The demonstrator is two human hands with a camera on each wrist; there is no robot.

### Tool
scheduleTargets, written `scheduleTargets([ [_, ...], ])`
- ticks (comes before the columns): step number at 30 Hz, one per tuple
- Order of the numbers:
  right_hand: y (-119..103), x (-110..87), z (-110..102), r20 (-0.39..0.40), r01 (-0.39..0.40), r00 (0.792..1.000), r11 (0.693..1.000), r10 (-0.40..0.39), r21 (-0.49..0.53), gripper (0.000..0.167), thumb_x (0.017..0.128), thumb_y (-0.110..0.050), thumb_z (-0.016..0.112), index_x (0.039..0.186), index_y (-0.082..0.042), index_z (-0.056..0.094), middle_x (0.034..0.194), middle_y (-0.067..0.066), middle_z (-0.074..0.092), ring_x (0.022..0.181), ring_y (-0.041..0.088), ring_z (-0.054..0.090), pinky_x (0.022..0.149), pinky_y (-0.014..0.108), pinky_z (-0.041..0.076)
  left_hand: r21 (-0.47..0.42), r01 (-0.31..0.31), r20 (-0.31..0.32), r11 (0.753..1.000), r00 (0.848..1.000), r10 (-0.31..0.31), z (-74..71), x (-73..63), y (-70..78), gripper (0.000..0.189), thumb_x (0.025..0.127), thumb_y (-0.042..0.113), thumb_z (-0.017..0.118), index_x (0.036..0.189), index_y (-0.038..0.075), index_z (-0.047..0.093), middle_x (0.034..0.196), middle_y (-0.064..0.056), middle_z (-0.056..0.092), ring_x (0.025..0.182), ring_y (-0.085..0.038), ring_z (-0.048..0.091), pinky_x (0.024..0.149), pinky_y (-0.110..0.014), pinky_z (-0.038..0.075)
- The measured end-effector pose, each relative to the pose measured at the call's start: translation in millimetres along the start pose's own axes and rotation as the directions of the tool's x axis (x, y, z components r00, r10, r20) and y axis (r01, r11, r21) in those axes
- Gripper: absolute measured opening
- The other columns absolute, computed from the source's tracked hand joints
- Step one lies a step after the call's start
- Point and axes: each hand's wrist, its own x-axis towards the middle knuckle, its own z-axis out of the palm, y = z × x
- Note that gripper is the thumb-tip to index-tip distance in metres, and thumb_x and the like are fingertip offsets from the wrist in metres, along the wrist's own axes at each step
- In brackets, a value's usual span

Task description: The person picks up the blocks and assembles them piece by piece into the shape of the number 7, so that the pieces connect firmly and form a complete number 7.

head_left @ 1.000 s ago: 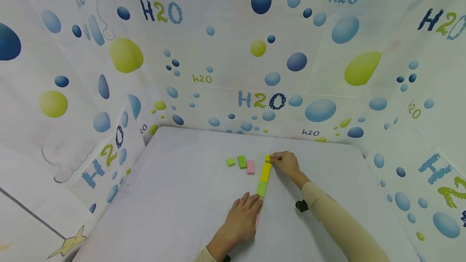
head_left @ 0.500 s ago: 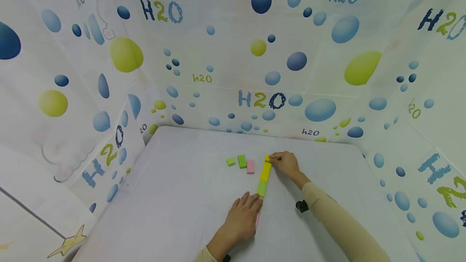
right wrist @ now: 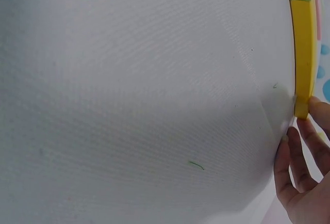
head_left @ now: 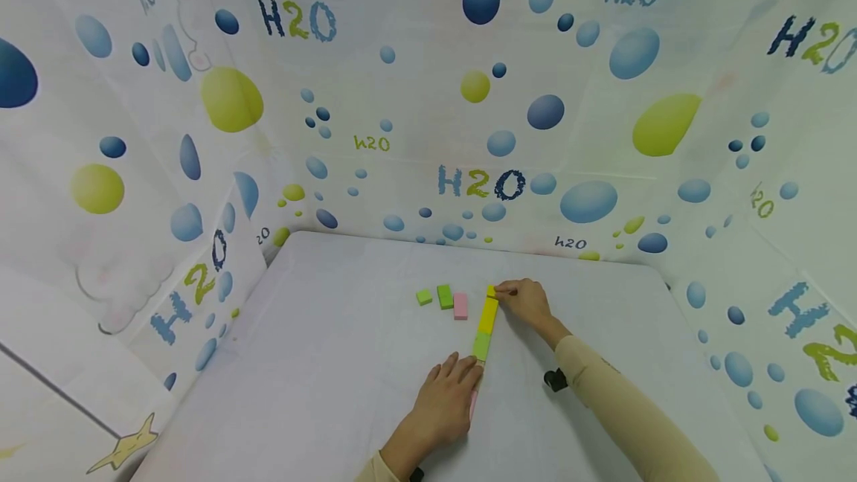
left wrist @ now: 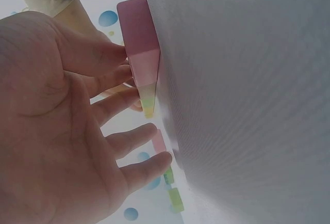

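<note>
Stillness is what reaches me over the link: across the last second neither hand has visibly shifted, and the row of blocks [head_left: 481, 346] keeps its line, slanting through the lower middle of the frame, a little right of centre. The right hand [head_left: 529, 303] pinches the small yellow block [head_left: 492, 292] at the row's far end, set against the long yellow block [head_left: 489, 316]. The left hand [head_left: 438, 404] lies with fingers spread and nearly straight, touching the row's left side towards the pink block [left wrist: 139, 28] at the near end; I see no grip there. Two loose green blocks [head_left: 445, 297] and a loose pink block [head_left: 460, 306] sit left of the far end, unmoved too. I judge this pause to be steadying and aligning, with no block added.
</note>
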Motion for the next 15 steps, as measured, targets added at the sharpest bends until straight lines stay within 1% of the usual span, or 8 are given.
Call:
scheduleTargets([
  [6,1.8,0.4,1.9,-0.011,0.009,1.000,1.000,-0.009,0.008,0.017,0.094,-0.021,0.079,0.109,-0.014,0.083,0.112,0.003,0.079,0.099,0.023,0.073,0.087,0.043,0.058,0.010,0.000,0.002,1.000,1.000,0.000,0.7,0.2,-0.3,0.046,0.104,0.022,0.054,0.150,0.021,0.052,0.156,-0.002,0.048,0.146,-0.034,0.043,0.111,-0.055,0.045],
  [10,3.3,0.4,2.7,-0.016,0.020,1.000,1.000,-0.020,-0.007,0.017,0.094,-0.020,0.079,0.109,-0.013,0.083,0.112,0.004,0.079,0.098,0.024,0.073,0.086,0.044,0.058,0.014,0.000,-0.002,1.000,1.000,0.000,1.8,0.4,-0.5,0.046,0.103,0.021,0.054,0.149,0.021,0.052,0.155,-0.001,0.048,0.146,-0.034,0.044,0.111,-0.055,0.045],
  [13,3.3,0.3,2.4,-0.008,0.020,1.000,1.000,-0.020,-0.019,0.018,0.095,-0.021,0.079,0.110,-0.013,0.083,0.114,0.004,0.079,0.101,0.025,0.072,0.089,0.045,0.057,0.014,0.000,-0.007,1.000,1.000,0.000,1.8,0.5,-0.5,0.045,0.103,0.022,0.054,0.149,0.021,0.053,0.155,-0.001,0.049,0.145,-0.033,0.045,0.111,-0.055,0.045],
  [15,2.9,0.3,1.8,0.001,0.006,1.000,1.000,-0.006,-0.015,0.018,0.095,-0.021,0.078,0.111,-0.014,0.083,0.115,0.004,0.078,0.103,0.025,0.071,0.092,0.045,0.057,0.013,0.000,-0.009,1.000,1.000,0.000,1.7,0.5,-0.5,0.045,0.103,0.022,0.054,0.149,0.021,0.053,0.155,-0.001,0.049,0.145,-0.033,0.045,0.111,-0.055,0.045],
])
